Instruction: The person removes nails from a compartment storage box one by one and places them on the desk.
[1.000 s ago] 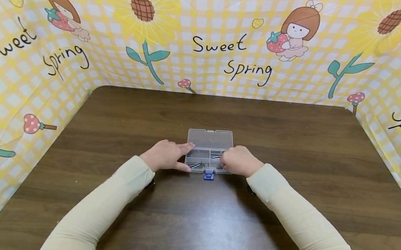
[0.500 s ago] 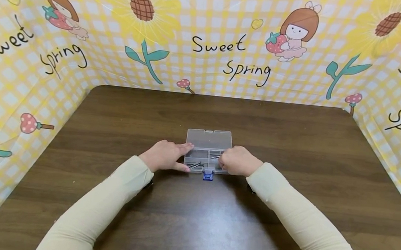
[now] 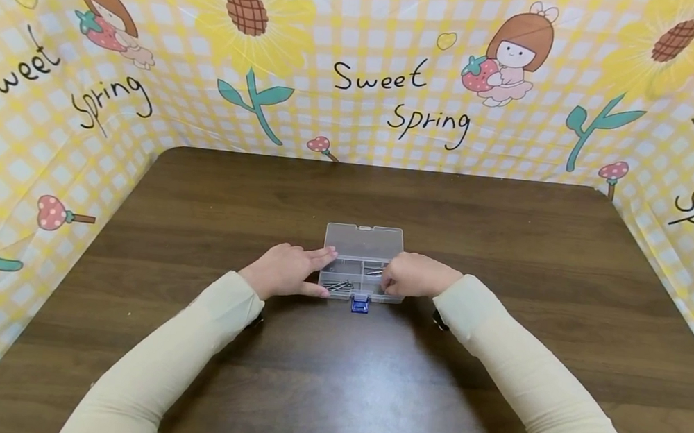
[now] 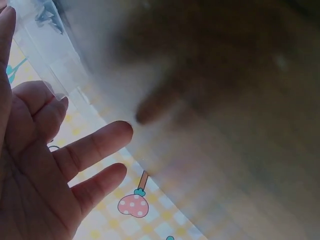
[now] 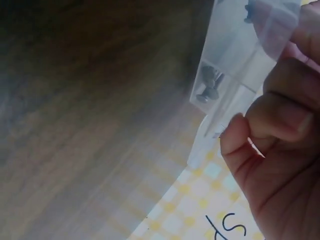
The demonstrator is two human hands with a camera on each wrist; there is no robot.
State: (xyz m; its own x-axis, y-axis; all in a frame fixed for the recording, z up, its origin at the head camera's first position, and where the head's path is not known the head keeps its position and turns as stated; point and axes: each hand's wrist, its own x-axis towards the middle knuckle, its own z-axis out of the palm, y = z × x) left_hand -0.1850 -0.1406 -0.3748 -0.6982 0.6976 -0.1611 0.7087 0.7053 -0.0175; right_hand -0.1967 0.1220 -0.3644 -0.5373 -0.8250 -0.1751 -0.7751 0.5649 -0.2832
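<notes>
A clear plastic compartment box (image 3: 342,267) lies with its lid (image 3: 363,242) folded back. Several long metal screws (image 3: 338,286) fill its front-left compartment, and more lie in the back-right one. My left hand (image 3: 284,268) rests against the box's left end, thumb at the front corner, a finger at the lid's hinge. Its other fingers extend loosely in the left wrist view. My right hand (image 3: 421,274) has curled fingers dipping into the front-right compartment. In the right wrist view, a dark piece shows beside its fingertips through the wall; I cannot tell whether they pinch it.
A blue latch (image 3: 360,305) hangs open at the box's front edge. The box sits mid-table on a dark wooden table (image 3: 331,382). Yellow checked cloth (image 3: 365,23) printed with flowers and words rises behind and along both sides.
My right wrist has shifted slightly to the right, with its fingertips still at the front-right compartment. The left hand and the box have stayed in place.
</notes>
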